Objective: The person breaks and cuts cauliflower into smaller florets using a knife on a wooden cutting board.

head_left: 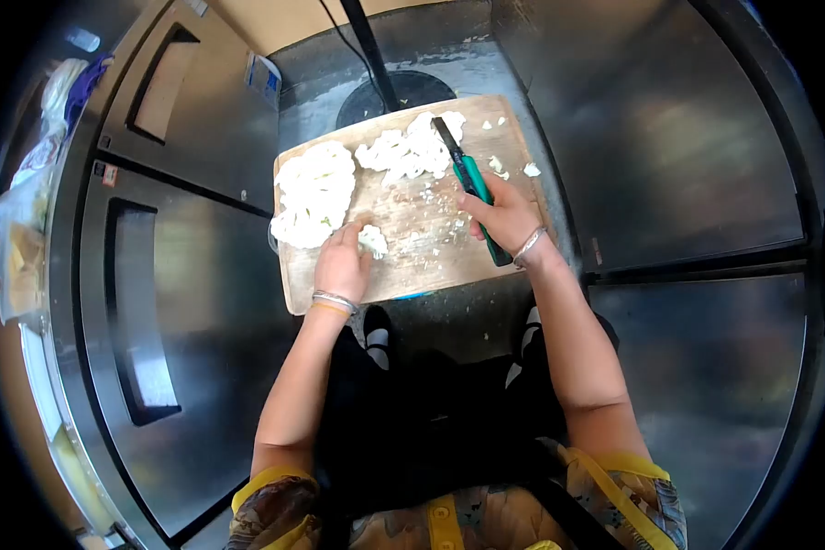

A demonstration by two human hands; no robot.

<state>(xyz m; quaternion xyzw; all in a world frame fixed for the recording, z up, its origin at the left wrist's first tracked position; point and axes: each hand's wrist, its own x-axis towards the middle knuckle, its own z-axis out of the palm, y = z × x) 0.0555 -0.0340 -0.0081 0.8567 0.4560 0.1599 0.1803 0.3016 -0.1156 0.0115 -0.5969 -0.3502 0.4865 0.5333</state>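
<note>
A wooden cutting board [403, 220] carries a large white cauliflower piece [316, 188] on its left and a heap of white florets [403, 151] toward its far edge. My left hand [342, 266] rests low on the board, its fingers at a small floret [373, 240] just below the large piece. Whether the fingers grip that floret is hard to make out. In my right hand [504, 215] is a green-handled knife [472, 179], its dark blade pointing away over the right end of the heap. Small crumbs lie scattered across the board.
Steel cabinet doors [192, 302] stand close on the left, with more steel doors [669, 137] on the right. Behind the board a black pole [371, 55] rises from a round black base [348, 110]. Bagged items [27, 238] line the far left edge.
</note>
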